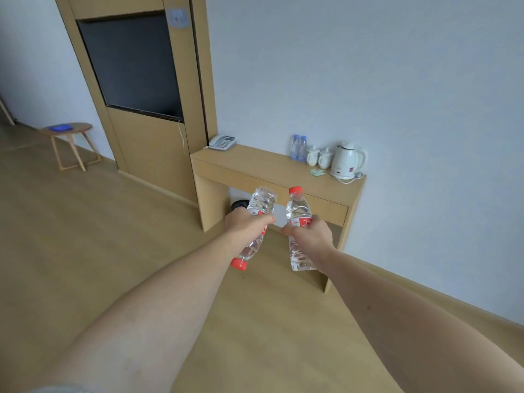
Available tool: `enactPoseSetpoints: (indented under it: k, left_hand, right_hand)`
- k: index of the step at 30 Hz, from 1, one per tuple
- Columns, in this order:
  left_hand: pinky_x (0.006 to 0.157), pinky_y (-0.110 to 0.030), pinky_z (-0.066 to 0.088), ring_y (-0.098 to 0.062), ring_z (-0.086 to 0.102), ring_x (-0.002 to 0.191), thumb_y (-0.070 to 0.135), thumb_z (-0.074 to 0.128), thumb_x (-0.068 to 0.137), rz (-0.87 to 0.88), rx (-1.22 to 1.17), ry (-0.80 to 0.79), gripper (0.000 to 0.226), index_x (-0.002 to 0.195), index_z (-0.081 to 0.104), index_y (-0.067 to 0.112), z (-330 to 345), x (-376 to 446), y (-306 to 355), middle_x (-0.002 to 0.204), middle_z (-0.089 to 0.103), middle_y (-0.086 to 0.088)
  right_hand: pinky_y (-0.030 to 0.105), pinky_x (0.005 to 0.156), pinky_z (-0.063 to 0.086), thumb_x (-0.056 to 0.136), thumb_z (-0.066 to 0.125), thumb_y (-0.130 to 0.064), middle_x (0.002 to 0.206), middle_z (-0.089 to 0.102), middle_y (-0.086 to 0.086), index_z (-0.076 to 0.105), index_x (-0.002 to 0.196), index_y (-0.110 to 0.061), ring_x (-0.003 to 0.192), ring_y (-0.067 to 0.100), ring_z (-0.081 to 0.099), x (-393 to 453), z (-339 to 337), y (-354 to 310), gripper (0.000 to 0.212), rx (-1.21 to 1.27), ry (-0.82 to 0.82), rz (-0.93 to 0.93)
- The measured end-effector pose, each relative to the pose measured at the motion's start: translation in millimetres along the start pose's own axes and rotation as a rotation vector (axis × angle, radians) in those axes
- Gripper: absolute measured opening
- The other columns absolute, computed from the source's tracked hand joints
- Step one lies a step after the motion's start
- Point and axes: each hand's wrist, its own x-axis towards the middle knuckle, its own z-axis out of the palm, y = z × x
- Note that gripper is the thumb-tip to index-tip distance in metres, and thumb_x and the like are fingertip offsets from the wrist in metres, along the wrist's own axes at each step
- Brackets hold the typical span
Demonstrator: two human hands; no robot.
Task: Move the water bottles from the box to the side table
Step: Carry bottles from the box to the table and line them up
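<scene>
left hand [245,222]: it is gripping the upside-down water bottle [256,222] around its middle, fingers curled tight.
upside-down water bottle: its red cap is pointing down at the floor and its bottom is pointing up. clear water is sitting inside.
right hand [310,236]: it is gripping the upright water bottle [297,225] around its red label.
upright water bottle: its red cap is pointing up. it is holding clear water too.
where the bottles are: both are hanging in the air, side by side, in front of the wooden side table [255,165].
on the side table: two blue-cap bottles [299,147] are standing by two white cups with lids [319,157], a white kettle [347,160] and a phone [223,142].
</scene>
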Motion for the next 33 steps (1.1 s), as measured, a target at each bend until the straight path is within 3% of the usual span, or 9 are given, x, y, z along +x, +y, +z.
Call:
enactPoseSetpoints:
  k: [6,13,19,24,28,31,33]
  left_hand:
    - [0.053,-0.025,0.043,-0.012,0.063,0.067,0.052,0.077,0.065,-0.002,-0.015,-0.009,0.036,0.078,0.064,0.021,-3,104,-4,0.078,0.066,0.004]
    - [0.057,-0.027,0.046,-0.013,0.062,0.069,0.051,0.078,0.069,-0.004,-0.027,-0.027,0.039,0.076,0.061,0.017,-26,266,9,0.077,0.064,0.002]
    - [0.049,-0.024,0.042,-0.016,0.065,0.072,0.054,0.079,0.067,-0.005,-0.032,-0.075,0.041,0.081,0.063,0.019,-47,382,32,0.084,0.066,0.001]
    - [0.046,-0.021,0.045,-0.013,0.068,0.060,0.056,0.078,0.060,-0.052,-0.046,-0.112,0.040,0.079,0.068,0.023,-47,457,32,0.073,0.070,0.003]
    - [0.033,-0.015,0.040,-0.005,0.059,0.034,0.054,0.079,0.057,-0.093,-0.053,-0.125,0.042,0.081,0.070,0.020,-39,519,29,0.048,0.065,0.009]
    - [0.033,-0.015,0.040,-0.004,0.060,0.034,0.053,0.080,0.059,-0.094,-0.029,-0.121,0.044,0.083,0.069,0.019,-30,570,30,0.046,0.064,0.008]
    - [0.043,-0.020,0.047,-0.008,0.066,0.042,0.054,0.080,0.061,-0.093,-0.003,-0.130,0.045,0.086,0.068,0.019,-22,607,33,0.051,0.068,0.006]
  right_hand:
    - [0.049,0.083,0.060,0.068,0.083,-0.034,0.096,0.072,0.006,0.059,0.107,-0.015,0.086,0.027,0.071,91,50,-20,0.050,-0.005,-0.036,-0.009]
    - [0.051,0.081,0.061,0.064,0.084,-0.034,0.096,0.071,0.007,0.057,0.103,-0.017,0.085,0.028,0.072,223,121,-67,0.050,0.016,-0.006,0.009]
    - [0.051,0.079,0.062,0.061,0.084,-0.037,0.092,0.071,0.006,0.057,0.102,-0.019,0.081,0.027,0.072,319,165,-105,0.053,0.048,0.028,0.042]
    - [0.053,0.080,0.061,0.063,0.085,-0.034,0.095,0.070,0.008,0.055,0.104,-0.019,0.084,0.029,0.072,390,193,-114,0.053,0.055,0.036,0.077]
    - [0.049,0.078,0.062,0.065,0.087,-0.033,0.095,0.070,0.008,0.055,0.101,-0.020,0.082,0.028,0.072,452,215,-116,0.050,0.050,0.039,0.078]
    - [0.050,0.079,0.062,0.067,0.087,-0.031,0.095,0.069,0.009,0.054,0.101,-0.021,0.082,0.029,0.071,507,231,-115,0.049,0.072,0.039,0.078]
    - [0.048,0.078,0.062,0.068,0.087,-0.031,0.094,0.068,0.008,0.053,0.104,-0.020,0.081,0.027,0.071,546,243,-115,0.051,0.087,0.030,0.078]
